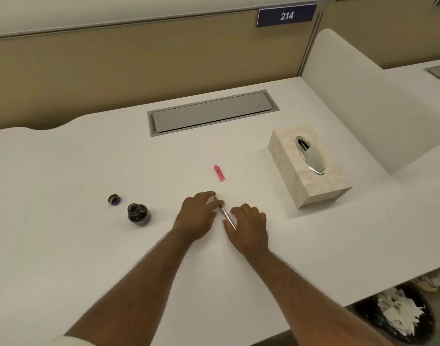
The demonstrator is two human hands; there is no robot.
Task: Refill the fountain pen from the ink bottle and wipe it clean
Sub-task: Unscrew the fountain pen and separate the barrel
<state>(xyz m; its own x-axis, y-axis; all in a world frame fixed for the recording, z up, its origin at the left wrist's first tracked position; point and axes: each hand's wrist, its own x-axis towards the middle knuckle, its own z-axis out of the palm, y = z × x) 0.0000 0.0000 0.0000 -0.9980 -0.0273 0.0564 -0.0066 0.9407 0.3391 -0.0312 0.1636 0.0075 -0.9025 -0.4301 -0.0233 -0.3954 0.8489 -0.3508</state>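
Observation:
The slim fountain pen [225, 214] lies slanted low over the white desk between my two hands. My left hand [197, 216] pinches its reddish upper end with the fingertips. My right hand [248, 227] holds its pale lower end between thumb and fingers. The pink pen cap [219, 173] lies on the desk a little beyond the hands. To the left stands the open ink bottle [138, 214], dark and round, with its lid [114, 199] lying upturned just behind it.
A beige tissue box [308, 166] with a shiny oval slot stands at the right. A grey cable hatch [211, 112] is set into the desk at the back. A bin with crumpled paper [398, 315] sits below the desk edge at lower right.

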